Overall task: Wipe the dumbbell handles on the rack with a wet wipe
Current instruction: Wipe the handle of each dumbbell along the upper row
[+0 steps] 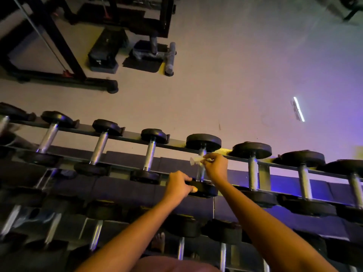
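A dark rack (176,145) carries a row of black dumbbells with silver handles across the view. My right hand (215,166) pinches a small white wet wipe (194,160) against the handle of the middle dumbbell (203,143); that handle is mostly hidden behind the hand. My left hand (179,185) grips the near black head (204,190) of the same dumbbell. Neighbouring handles (149,155) (253,173) stand bare on either side.
A lower tier of dumbbells (182,224) sits beneath my forearms. Beyond the rack lies pale floor, with a black machine frame (64,55) and weight stack (106,52) at the upper left. A bright light reflection (299,111) glows on the floor at right.
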